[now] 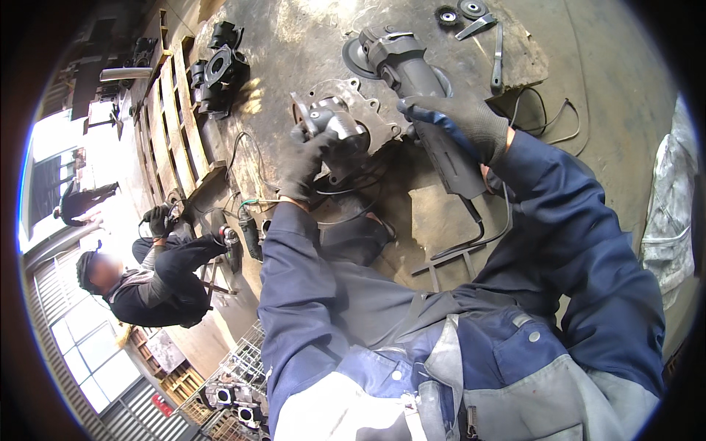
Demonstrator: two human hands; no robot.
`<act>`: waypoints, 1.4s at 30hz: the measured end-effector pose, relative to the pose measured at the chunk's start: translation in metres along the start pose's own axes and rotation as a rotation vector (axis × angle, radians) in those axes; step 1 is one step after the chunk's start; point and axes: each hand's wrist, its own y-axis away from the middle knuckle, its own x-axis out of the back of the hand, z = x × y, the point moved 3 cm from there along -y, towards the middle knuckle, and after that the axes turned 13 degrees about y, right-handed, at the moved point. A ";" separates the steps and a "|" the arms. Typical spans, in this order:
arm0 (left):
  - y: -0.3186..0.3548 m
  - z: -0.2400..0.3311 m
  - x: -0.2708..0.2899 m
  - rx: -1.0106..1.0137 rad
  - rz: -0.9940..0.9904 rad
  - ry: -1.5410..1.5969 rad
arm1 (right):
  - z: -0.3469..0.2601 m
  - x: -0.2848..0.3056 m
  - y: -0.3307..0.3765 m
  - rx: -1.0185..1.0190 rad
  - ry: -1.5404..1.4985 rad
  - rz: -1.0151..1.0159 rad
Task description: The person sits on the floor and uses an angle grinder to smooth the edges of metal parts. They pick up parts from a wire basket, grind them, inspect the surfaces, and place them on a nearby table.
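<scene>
My right hand, in a dark work glove, is wrapped round the body of a dark angle grinder. The grinder's disc faces left at its far end, and a cable leaves the rear of its handle. My left hand, gloved as well, grips the near left side of a grey metal casting. This casting has a flat flange with several bolt holes and a raised round port. It lies on the worn work surface, left of the grinder, and the disc is apart from it.
Dark castings stand at the far left beside a wooden pallet. A wire brush wheel and a wrench-like tool lie at the far right. Cables loop nearby. A seated co-worker is at left; wire crates hold more castings.
</scene>
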 end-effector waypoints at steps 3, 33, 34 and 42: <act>0.000 0.017 0.012 0.101 0.210 0.073 | -0.001 0.004 -0.001 0.009 -0.080 -0.016; -0.036 -0.023 -0.009 0.249 -0.066 0.818 | -0.015 0.019 0.029 -0.156 -0.052 -0.125; -0.037 -0.025 -0.008 0.239 -0.075 0.826 | -0.018 0.018 0.033 -0.176 -0.123 -0.191; -0.033 -0.037 0.002 0.290 0.040 0.863 | -0.043 -0.001 0.037 -0.271 0.013 -0.227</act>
